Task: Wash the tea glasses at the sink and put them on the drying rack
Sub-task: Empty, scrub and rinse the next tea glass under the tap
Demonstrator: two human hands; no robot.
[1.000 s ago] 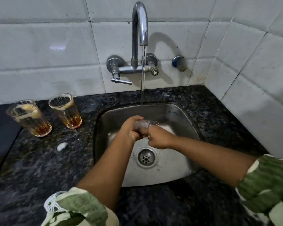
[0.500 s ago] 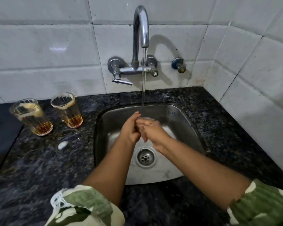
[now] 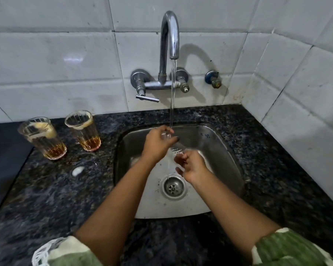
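My left hand (image 3: 157,144) grips a clear ribbed tea glass (image 3: 176,148) over the steel sink (image 3: 227,150), tilted under the running water (image 3: 172,96). Most of this glass is hidden by my fingers and blurred by water. My right hand (image 3: 190,167) hovers just below and to the right of it, fingers loosely apart and holding nothing. Two more tea glasses (image 3: 43,139) (image 3: 84,130) stand upright on the dark granite counter (image 3: 56,198) left of the sink. Each has foam at the rim and a little amber tea at the bottom. No drying rack is in view.
The curved faucet (image 3: 169,35) is fixed to the white tiled wall behind the sink, with its lever (image 3: 147,98) on the left. A small blob of foam (image 3: 77,170) lies on the counter. A flat black surface (image 3: 4,160) borders the counter's left edge. The drain (image 3: 173,187) sits mid-sink.
My hands have come apart. The right hand has let go of the glass and dropped lower right, while the left hand keeps the glass under the stream. The camera has tilted slightly down.
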